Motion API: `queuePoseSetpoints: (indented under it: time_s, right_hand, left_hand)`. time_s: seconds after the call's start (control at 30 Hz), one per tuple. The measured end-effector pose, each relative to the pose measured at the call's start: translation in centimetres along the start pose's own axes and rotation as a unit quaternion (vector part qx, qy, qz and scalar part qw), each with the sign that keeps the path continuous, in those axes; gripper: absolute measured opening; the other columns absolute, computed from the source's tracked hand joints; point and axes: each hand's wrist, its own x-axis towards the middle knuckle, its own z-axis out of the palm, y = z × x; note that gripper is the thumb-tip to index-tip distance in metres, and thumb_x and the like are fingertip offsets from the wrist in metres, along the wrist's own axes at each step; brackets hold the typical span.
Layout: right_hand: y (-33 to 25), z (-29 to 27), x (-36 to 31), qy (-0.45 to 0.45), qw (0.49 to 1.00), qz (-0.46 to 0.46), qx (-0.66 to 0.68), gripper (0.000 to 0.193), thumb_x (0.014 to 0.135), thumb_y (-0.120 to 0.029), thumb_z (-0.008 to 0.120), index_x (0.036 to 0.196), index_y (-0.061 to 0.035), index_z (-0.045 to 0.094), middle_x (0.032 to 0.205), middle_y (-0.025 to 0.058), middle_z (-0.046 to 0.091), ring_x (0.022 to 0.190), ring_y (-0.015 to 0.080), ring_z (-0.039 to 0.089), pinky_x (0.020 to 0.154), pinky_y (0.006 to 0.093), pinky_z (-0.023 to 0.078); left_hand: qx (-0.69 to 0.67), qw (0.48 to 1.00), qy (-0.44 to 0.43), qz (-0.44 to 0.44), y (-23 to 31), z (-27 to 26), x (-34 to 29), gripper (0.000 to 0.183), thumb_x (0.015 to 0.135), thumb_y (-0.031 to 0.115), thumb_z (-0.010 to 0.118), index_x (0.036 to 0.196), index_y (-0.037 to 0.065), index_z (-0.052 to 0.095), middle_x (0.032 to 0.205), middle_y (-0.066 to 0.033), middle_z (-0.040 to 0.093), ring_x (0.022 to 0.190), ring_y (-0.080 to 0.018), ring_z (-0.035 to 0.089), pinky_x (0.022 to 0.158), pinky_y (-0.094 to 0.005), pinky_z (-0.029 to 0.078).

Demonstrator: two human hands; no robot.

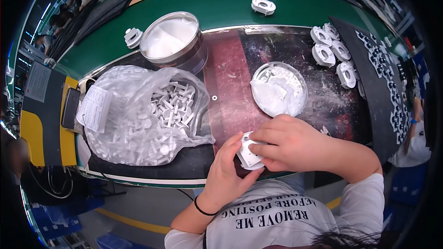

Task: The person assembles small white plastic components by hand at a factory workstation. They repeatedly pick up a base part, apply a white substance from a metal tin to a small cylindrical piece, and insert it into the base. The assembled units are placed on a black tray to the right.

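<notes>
Near the table's front edge, my left hand [224, 175] is closed round a white plastic housing [249, 157], with its thumb along the lower side. From the right, my right hand [293, 144] grips the same housing, its fingertips pressed on the top face next to a small round hole. Whether those fingertips also pinch a small part is hidden. Just beyond the hands lies a round metal dish [302, 83] smeared with white grease [272, 96]. To the left, an open clear plastic bag [124, 106] holds many white plastic pins with flat round heads [173, 108].
A metal tin [198, 57] of white paste stands behind the bag. A small white ring [214, 97] lies mid-table. Several white housings [324, 54] sit at the right beside a dark tray of black-and-white parts [385, 76]. Single housings [263, 6] rest on the green surface [221, 0] behind.
</notes>
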Motion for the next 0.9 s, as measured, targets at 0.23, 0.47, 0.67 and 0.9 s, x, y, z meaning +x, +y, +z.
queuePoseSetpoints:
  time_s: [0.23,0.47,0.67,0.9]
  right_hand:
    - [4.6,-4.9,1.8,0.078,0.991,0.066,0.090,0.034,0.068,-0.019,0.067,0.099,-0.0053,0.064,0.100,0.0141,0.064,0.088,0.0283,0.062,0.078,0.0379,0.048]
    - [23.5,-4.1,8.9,0.262,0.888,0.377,-0.037,0.056,0.074,-0.030,0.068,0.121,-0.0024,0.055,0.120,0.0178,0.057,0.112,0.0318,0.054,0.095,0.0367,0.043]
    - [29.2,-2.1,13.2,0.194,0.891,0.411,-0.002,0.053,0.071,-0.034,0.073,0.113,-0.0042,0.059,0.118,0.0179,0.057,0.110,0.0317,0.055,0.093,0.0369,0.043]
    - [23.7,-4.5,9.5,0.146,0.919,0.358,-0.082,0.036,0.069,-0.027,0.073,0.091,-0.0054,0.054,0.106,0.0138,0.056,0.096,0.0324,0.057,0.082,0.0378,0.046]
  left_hand:
    - [-0.020,0.999,-0.010,-0.044,-0.2,-0.7,-0.3,0.102,0.058,0.013,0.085,0.136,-0.001,0.021,0.133,-0.0217,0.040,0.119,-0.0309,0.047,0.098,-0.0396,0.039]
    - [0.071,0.997,-0.003,-0.015,0.4,-5.9,0.3,0.073,0.064,0.011,0.080,0.126,0.003,0.042,0.123,-0.0201,0.052,0.112,-0.0336,0.053,0.095,-0.0412,0.041]
    - [0.197,0.979,0.043,-0.039,1.0,-11.0,2.8,0.029,0.072,0.004,0.069,0.099,0.001,0.060,0.106,-0.0156,0.059,0.097,-0.0329,0.058,0.084,-0.0390,0.046]
    - [0.305,0.952,0.031,-0.014,-1.8,-11.6,6.8,0.020,0.074,0.000,0.065,0.094,0.001,0.060,0.096,-0.0134,0.060,0.090,-0.0314,0.057,0.078,-0.0377,0.046]
